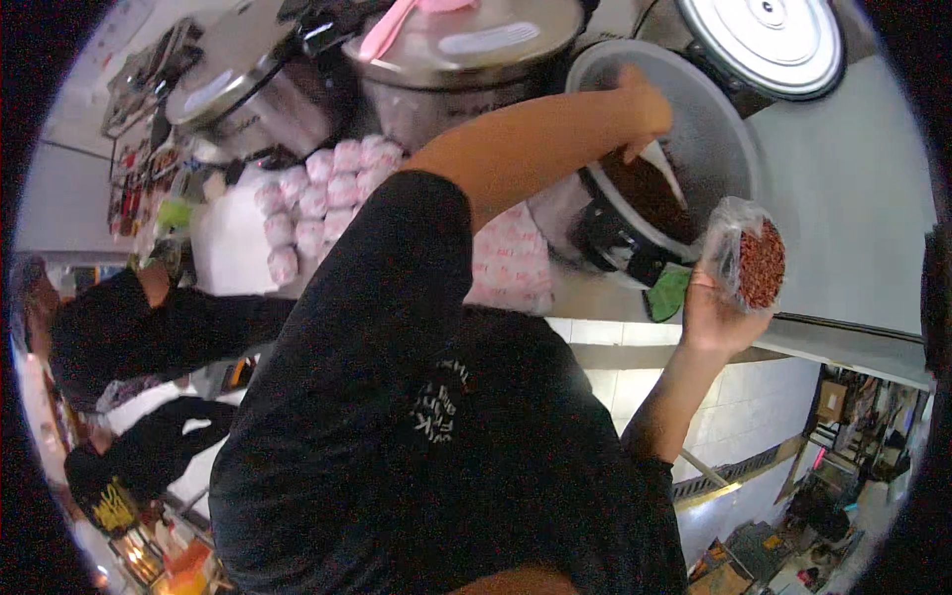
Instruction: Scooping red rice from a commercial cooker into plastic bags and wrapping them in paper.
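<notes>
My left hand (645,111) reaches into an open rice cooker (732,126), gripping a white paddle (664,169) whose handle is partly hidden by the fingers. The paddle's blade meets dark brown cooked grain (645,190) lying at the near side of the pot. Just outside the cooker's rim, my right hand (718,316) holds up a clear plastic bag (725,238). Reddish-brown grain (762,264) is packed in the bag in a rounded mass facing right.
Several round parcels in pink-printed wrap (312,201) sit left of printed wrapping sheets (513,260). Lidded cookers (461,74) stand behind, one bearing a pink utensil (387,30). A green cloth (667,294) lies by the open cooker. Other people in dark clothing (163,327) are at far left.
</notes>
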Action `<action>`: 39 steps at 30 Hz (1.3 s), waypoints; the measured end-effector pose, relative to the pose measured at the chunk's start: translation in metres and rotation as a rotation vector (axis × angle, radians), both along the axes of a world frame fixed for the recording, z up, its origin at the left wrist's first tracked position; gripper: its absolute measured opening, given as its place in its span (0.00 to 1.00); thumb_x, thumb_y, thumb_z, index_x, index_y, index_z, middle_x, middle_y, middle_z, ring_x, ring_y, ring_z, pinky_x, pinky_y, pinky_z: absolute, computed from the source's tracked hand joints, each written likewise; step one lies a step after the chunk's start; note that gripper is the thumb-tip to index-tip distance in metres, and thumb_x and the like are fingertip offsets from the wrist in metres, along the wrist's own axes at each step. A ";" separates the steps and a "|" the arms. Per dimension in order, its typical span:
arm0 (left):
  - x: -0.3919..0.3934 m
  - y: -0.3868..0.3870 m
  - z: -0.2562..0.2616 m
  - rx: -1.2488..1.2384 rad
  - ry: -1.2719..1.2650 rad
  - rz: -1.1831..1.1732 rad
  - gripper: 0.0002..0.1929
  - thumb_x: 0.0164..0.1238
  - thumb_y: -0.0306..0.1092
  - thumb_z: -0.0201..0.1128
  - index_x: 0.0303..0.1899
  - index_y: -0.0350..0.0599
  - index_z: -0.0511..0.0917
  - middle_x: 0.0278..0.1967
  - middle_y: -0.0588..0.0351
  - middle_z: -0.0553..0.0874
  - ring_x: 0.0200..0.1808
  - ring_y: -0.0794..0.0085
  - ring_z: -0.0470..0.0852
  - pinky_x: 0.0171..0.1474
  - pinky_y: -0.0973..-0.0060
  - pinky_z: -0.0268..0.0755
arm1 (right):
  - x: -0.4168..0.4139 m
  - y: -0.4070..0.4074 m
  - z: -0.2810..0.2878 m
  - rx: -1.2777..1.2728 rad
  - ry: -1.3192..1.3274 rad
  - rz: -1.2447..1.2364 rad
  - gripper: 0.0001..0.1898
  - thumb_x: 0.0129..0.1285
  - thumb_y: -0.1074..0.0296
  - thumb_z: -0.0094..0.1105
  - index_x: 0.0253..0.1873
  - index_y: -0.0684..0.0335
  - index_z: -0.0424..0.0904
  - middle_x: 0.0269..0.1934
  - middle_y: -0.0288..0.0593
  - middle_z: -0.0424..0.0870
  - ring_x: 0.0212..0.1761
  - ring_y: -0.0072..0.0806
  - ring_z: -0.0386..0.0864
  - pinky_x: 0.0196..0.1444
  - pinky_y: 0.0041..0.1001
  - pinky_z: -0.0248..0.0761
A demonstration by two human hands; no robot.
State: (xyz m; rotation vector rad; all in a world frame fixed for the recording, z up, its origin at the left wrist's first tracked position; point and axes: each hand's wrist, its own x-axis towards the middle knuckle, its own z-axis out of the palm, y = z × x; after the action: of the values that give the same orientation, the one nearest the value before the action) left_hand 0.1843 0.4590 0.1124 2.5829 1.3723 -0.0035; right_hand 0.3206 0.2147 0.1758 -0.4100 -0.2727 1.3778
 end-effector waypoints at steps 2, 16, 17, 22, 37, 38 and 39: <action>0.000 -0.003 0.000 0.227 0.070 -0.060 0.18 0.67 0.43 0.54 0.53 0.49 0.81 0.46 0.44 0.84 0.46 0.49 0.82 0.51 0.56 0.73 | -0.013 -0.014 -0.002 0.054 0.176 0.148 0.25 0.66 0.57 0.48 0.62 0.68 0.69 0.60 0.55 0.72 0.62 0.50 0.71 0.66 0.49 0.65; -0.168 -0.193 0.038 0.560 -1.001 0.130 0.11 0.63 0.39 0.67 0.42 0.45 0.83 0.34 0.53 0.85 0.33 0.67 0.84 0.36 0.74 0.76 | -0.147 -0.045 -0.179 -0.534 -0.230 0.448 0.27 0.67 0.46 0.44 0.57 0.65 0.73 0.55 0.49 0.77 0.57 0.44 0.75 0.59 0.42 0.71; -0.179 -0.221 0.020 0.535 -1.181 0.237 0.08 0.63 0.37 0.67 0.38 0.44 0.83 0.31 0.52 0.85 0.31 0.69 0.84 0.35 0.74 0.75 | -0.161 -0.032 -0.205 -0.323 -0.453 0.324 0.26 0.66 0.47 0.50 0.57 0.63 0.72 0.53 0.48 0.78 0.55 0.42 0.76 0.60 0.39 0.68; -0.229 -0.344 -0.121 0.077 -0.571 0.643 0.08 0.60 0.37 0.65 0.37 0.44 0.83 0.28 0.51 0.84 0.25 0.62 0.83 0.32 0.69 0.77 | -0.197 -0.004 -0.307 0.547 -1.673 -0.023 0.28 0.45 0.58 0.72 0.53 0.58 0.75 0.51 0.48 0.75 0.54 0.43 0.72 0.60 0.40 0.64; -0.244 -0.388 -0.266 -0.092 -0.278 0.335 0.17 0.56 0.35 0.65 0.49 0.47 0.81 0.53 0.53 0.81 0.53 0.57 0.78 0.58 0.62 0.70 | -0.083 -0.041 -0.293 0.746 -2.134 -0.322 0.19 0.47 0.52 0.72 0.33 0.56 0.72 0.35 0.47 0.74 0.37 0.46 0.73 0.38 0.42 0.66; -0.245 -0.383 -0.257 -0.155 -0.268 0.316 0.17 0.56 0.34 0.64 0.49 0.46 0.81 0.52 0.52 0.81 0.53 0.57 0.78 0.58 0.62 0.70 | -0.062 -0.049 -0.298 0.591 -2.277 -0.274 0.20 0.49 0.47 0.69 0.38 0.57 0.77 0.38 0.50 0.77 0.40 0.49 0.74 0.42 0.45 0.67; -0.245 -0.380 -0.251 -0.219 -0.259 0.301 0.17 0.55 0.33 0.63 0.48 0.45 0.81 0.52 0.51 0.81 0.53 0.56 0.78 0.58 0.62 0.70 | -0.044 -0.054 -0.301 0.489 -2.305 -0.229 0.20 0.49 0.48 0.69 0.37 0.58 0.78 0.35 0.50 0.77 0.37 0.50 0.75 0.40 0.45 0.67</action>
State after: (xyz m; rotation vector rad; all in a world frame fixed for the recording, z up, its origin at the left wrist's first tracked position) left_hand -0.0608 0.0792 -0.1383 2.0971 1.5471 0.2081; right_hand 0.2763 0.1612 -0.1255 -1.3719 -2.2239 -0.0586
